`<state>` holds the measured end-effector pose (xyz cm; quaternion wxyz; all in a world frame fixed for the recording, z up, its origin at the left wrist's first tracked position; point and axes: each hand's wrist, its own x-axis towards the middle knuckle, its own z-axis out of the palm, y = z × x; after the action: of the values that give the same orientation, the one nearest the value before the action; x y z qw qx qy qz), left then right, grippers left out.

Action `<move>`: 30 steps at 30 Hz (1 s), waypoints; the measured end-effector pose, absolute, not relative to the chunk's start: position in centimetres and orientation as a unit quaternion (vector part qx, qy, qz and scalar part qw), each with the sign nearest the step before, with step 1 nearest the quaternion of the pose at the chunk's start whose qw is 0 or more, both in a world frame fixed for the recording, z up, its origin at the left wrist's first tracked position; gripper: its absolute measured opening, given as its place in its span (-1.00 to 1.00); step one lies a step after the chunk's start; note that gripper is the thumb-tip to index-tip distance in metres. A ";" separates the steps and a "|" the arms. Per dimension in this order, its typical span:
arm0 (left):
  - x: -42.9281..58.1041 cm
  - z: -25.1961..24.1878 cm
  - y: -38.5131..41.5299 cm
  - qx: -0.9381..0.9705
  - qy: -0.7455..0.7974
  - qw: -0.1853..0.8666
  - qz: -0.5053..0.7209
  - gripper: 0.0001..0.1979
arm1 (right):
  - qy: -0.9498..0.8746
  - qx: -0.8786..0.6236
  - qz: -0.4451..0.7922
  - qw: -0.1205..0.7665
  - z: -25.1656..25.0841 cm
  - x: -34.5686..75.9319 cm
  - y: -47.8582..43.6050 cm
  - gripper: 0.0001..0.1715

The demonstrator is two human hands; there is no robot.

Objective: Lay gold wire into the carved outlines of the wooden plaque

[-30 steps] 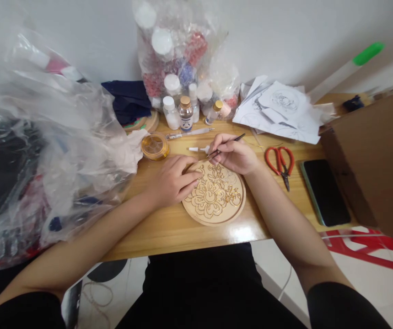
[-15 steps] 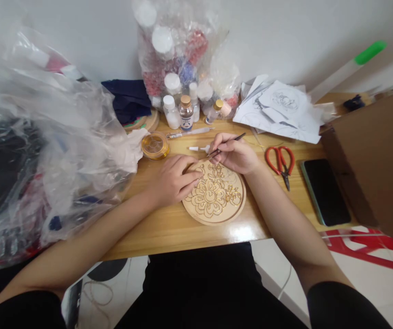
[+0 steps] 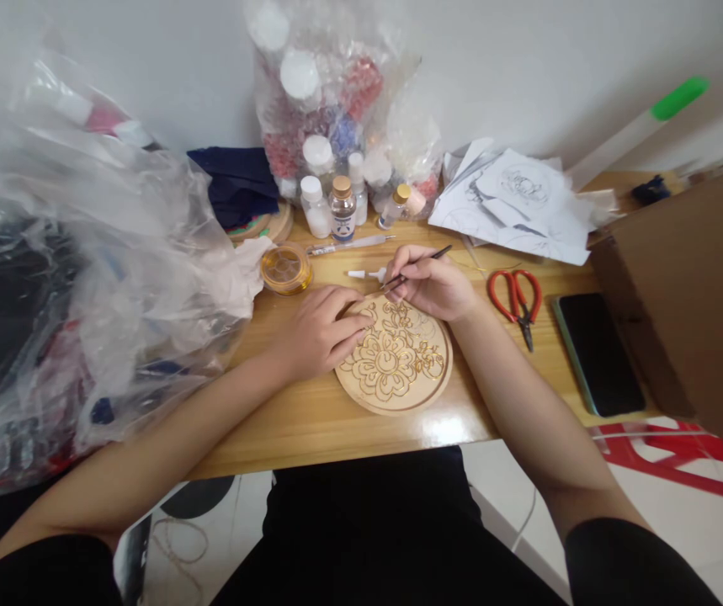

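Wooden tabletop [image 3: 310, 425]: right hand [image 3: 430, 286] pinches a dark tweezer-like tool [image 3: 441, 252]; left hand [image 3: 320, 337] lies spread on a gold-outlined floral disc [image 3: 392, 362], nothing visibly shifted, suggesting delicate work

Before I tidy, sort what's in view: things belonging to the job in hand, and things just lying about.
Job:
round wooden board, left hand on its edge
dark slim tool, in the right hand
probably the gold spool and red-handled pliers

Apparently lying about:
phone
navy cloth
cardboard box
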<state>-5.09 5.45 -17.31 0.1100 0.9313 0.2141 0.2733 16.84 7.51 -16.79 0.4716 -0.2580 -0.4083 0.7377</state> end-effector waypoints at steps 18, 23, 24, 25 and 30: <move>-5.0 -17.3 5.5 0.931 0.210 0.094 0.284 -0.83 | -0.415 -0.250 0.738 0.470 -17.0 16.9 7.5 -0.96; -5.0 -17.3 5.4 0.931 0.211 0.094 0.284 -0.83 | -0.413 -0.249 0.740 0.469 -16.9 17.0 7.5 -0.96; -5.0 -17.3 5.4 0.931 0.212 0.093 0.282 -0.83 | -0.413 -0.249 0.741 0.467 -16.8 17.0 7.5 -0.96; -5.0 -17.3 5.4 0.931 0.212 0.093 0.281 -0.83 | -0.414 -0.250 0.742 0.465 -16.8 17.0 7.5 -0.96; -5.0 -17.3 5.4 0.932 0.207 0.095 0.283 -0.83 | -0.414 -0.252 0.743 0.461 -16.7 17.1 7.5 -0.97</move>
<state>-5.05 5.42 -17.27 0.0946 0.9317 0.2074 0.2827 17.09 7.46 -16.73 0.4610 -0.2518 -0.4144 0.7432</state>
